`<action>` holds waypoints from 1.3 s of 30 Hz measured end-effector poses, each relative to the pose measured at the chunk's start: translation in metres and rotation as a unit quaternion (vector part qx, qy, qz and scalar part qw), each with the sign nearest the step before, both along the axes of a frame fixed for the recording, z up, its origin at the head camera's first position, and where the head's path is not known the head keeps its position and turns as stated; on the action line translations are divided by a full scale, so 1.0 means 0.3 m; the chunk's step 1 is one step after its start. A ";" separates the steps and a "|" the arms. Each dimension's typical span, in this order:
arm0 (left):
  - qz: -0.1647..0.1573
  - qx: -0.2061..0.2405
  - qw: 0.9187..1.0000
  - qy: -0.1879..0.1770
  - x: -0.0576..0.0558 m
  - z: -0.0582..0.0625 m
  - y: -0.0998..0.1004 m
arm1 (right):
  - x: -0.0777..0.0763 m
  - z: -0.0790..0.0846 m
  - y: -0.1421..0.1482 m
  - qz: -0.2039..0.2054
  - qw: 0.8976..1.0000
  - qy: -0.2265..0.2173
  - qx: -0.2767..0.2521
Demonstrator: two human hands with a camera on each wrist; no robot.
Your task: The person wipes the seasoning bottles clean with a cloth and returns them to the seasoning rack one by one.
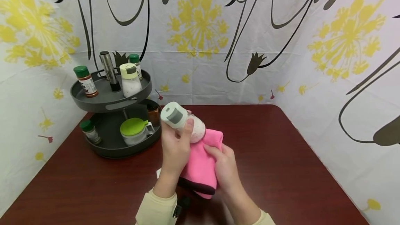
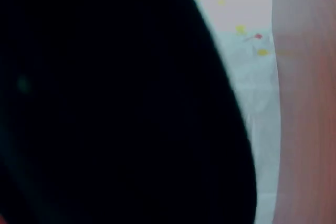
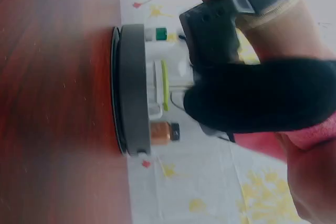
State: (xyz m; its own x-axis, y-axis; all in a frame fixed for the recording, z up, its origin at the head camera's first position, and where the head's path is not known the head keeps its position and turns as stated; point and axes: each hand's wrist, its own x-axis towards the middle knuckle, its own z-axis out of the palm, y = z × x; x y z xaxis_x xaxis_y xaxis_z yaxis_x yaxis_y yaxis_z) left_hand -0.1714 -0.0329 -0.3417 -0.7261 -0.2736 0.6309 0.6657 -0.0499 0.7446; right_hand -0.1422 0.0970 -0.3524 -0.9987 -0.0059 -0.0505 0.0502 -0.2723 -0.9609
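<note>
In the head view my left hand (image 1: 175, 147) grips a tilted seasoning bottle (image 1: 197, 130) with a white cap and pale contents, its thumb across the side. My right hand (image 1: 225, 166) holds a pink cloth (image 1: 200, 164) with a dark border, thumb on top, against the bottle's lower end. The cloth hangs below the bottle, above the table. A dark shape fills most of the left wrist view and hides that hand's work. In the right wrist view, another dark shape covers much of the pink cloth (image 3: 262, 144).
A dark two-tier rack (image 1: 115, 152) stands on the red-brown table (image 1: 265, 169) at the left. It carries green-capped spice jars (image 1: 85, 82), a silver grinder (image 1: 109, 70), a cream-capped bottle (image 1: 131, 84), a green-lidded container (image 1: 133, 129) and a brown jar (image 1: 153, 115). Patterned curtain surrounds the table.
</note>
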 end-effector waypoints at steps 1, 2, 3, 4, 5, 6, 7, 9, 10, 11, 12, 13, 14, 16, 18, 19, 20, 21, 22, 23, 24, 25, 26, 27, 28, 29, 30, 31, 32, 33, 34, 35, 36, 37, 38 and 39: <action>0.000 0.004 1.000 -0.004 -0.002 -0.002 -0.007 | 0.000 0.001 0.004 -0.005 1.000 0.000 0.008; -0.002 0.006 1.000 -0.009 -0.002 -0.004 -0.013 | -0.003 0.005 0.010 -0.015 1.000 0.000 0.009; -0.004 0.007 1.000 -0.011 -0.002 -0.006 -0.018 | -0.008 0.010 0.015 -0.028 1.000 0.000 0.005; -0.007 0.005 1.000 -0.015 0.000 -0.007 -0.022 | -0.014 0.015 0.019 -0.041 0.999 0.003 0.001; -0.009 0.002 1.000 -0.020 0.004 -0.008 -0.024 | -0.018 0.018 0.021 -0.049 0.999 0.005 -0.009; -0.010 -0.002 1.000 -0.022 0.008 -0.008 -0.025 | -0.022 0.021 0.019 -0.052 0.998 0.006 -0.022; -0.011 -0.006 1.000 -0.023 0.012 -0.006 -0.025 | -0.023 0.021 0.014 -0.052 0.998 0.008 -0.030; -0.011 -0.014 1.000 -0.021 0.020 -0.003 -0.022 | -0.018 0.020 -0.002 -0.036 0.998 0.008 -0.043; -0.012 -0.016 1.000 -0.018 0.024 0.000 -0.021 | -0.012 0.019 -0.009 -0.022 0.999 0.005 -0.043; -0.012 -0.017 1.000 -0.014 0.027 0.005 -0.021 | -0.005 0.019 -0.014 -0.008 0.999 0.000 -0.036; -0.011 -0.017 1.000 -0.010 0.029 0.010 -0.021 | 0.002 0.022 -0.015 0.005 1.000 -0.004 -0.026; -0.011 -0.014 1.000 -0.006 0.029 0.014 -0.022 | 0.008 0.026 -0.013 0.013 1.000 -0.009 -0.016; -0.013 -0.009 1.000 -0.003 0.029 0.018 -0.023 | 0.012 0.032 -0.007 0.018 1.000 -0.013 -0.006; -0.015 0.001 1.000 0.000 0.026 0.025 -0.026 | 0.014 0.049 0.013 0.010 1.000 -0.016 0.010; -0.022 0.009 1.000 0.000 0.026 0.030 -0.026 | 0.009 0.064 0.034 -0.011 1.000 -0.009 0.012; -0.025 0.009 1.000 -0.001 0.028 0.030 -0.025 | 0.005 0.069 0.042 -0.021 1.000 -0.005 0.009; -0.027 0.005 1.000 -0.002 0.031 0.030 -0.022 | 0.003 0.071 0.047 -0.028 1.000 0.000 0.007; -0.029 -0.002 1.000 -0.003 0.034 0.028 -0.019 | 0.001 0.071 0.049 -0.032 0.999 0.003 0.004; -0.031 -0.009 0.999 -0.004 0.037 0.026 -0.015 | 0.000 0.068 0.049 -0.030 1.000 0.004 0.001; -0.033 -0.014 0.999 -0.004 0.041 0.024 -0.012 | 0.001 0.063 0.046 -0.024 1.000 0.003 -0.001; -0.031 -0.022 0.999 -0.002 0.043 0.022 -0.008 | 0.002 0.056 0.043 -0.016 1.000 -0.001 0.001; -0.031 -0.026 0.999 -0.002 0.043 0.020 -0.006 | 0.004 0.050 0.038 -0.005 1.000 -0.004 0.006; -0.030 -0.028 0.999 -0.002 0.042 0.019 -0.004 | 0.006 0.044 0.035 0.006 1.000 -0.008 0.011; -0.030 -0.027 0.999 -0.002 0.039 0.018 -0.004 | 0.006 0.039 0.033 0.017 1.000 -0.011 0.016; -0.029 -0.025 0.999 -0.003 0.037 0.017 -0.004 | 0.006 0.035 0.032 0.027 0.999 -0.014 0.022; -0.028 -0.024 0.999 -0.004 0.035 0.017 -0.005 | 0.005 0.033 0.034 0.034 0.999 -0.016 0.028; -0.027 -0.024 0.999 -0.006 0.033 0.015 -0.007 | 0.002 0.033 0.038 0.037 0.999 -0.017 0.034; -0.025 -0.023 0.999 -0.009 0.031 0.013 -0.010 | -0.001 0.033 0.043 0.037 0.998 -0.016 0.037; -0.023 -0.022 0.999 -0.010 0.030 0.011 -0.013 | -0.005 0.035 0.049 0.034 0.999 -0.018 0.038; -0.021 -0.022 0.999 -0.011 0.029 0.009 -0.018 | -0.008 0.037 0.057 0.030 0.999 -0.020 0.039; -0.019 -0.022 0.999 -0.013 0.028 0.006 -0.023 | -0.012 0.040 0.065 0.023 0.999 -0.023 0.038; -0.017 -0.023 0.999 -0.016 0.026 0.003 -0.029 | -0.015 0.042 0.073 0.017 0.999 -0.025 0.035; -0.015 -0.026 0.999 -0.019 0.022 0.000 -0.037 | -0.018 0.045 0.082 0.009 0.999 -0.027 0.029; -0.013 -0.028 0.999 -0.023 0.019 -0.003 -0.045 | -0.021 0.047 0.091 0.001 0.999 -0.029 0.020; -0.011 -0.031 0.999 -0.029 0.015 -0.006 -0.053 | -0.023 0.050 0.100 -0.010 0.999 -0.029 0.011; -0.007 -0.035 0.999 -0.036 0.009 -0.010 -0.063 | -0.025 0.051 0.110 -0.020 0.999 -0.028 0.002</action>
State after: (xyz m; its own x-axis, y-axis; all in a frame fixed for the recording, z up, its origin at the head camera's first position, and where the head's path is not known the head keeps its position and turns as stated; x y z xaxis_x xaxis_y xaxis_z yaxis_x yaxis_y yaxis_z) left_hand -0.1687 -0.0519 -0.3445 -0.7734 -0.2200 0.5945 0.6103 -0.0049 0.7921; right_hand -0.1497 0.1300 -0.3370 -0.9937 0.0343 -0.1069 0.0937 -0.2720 -0.9577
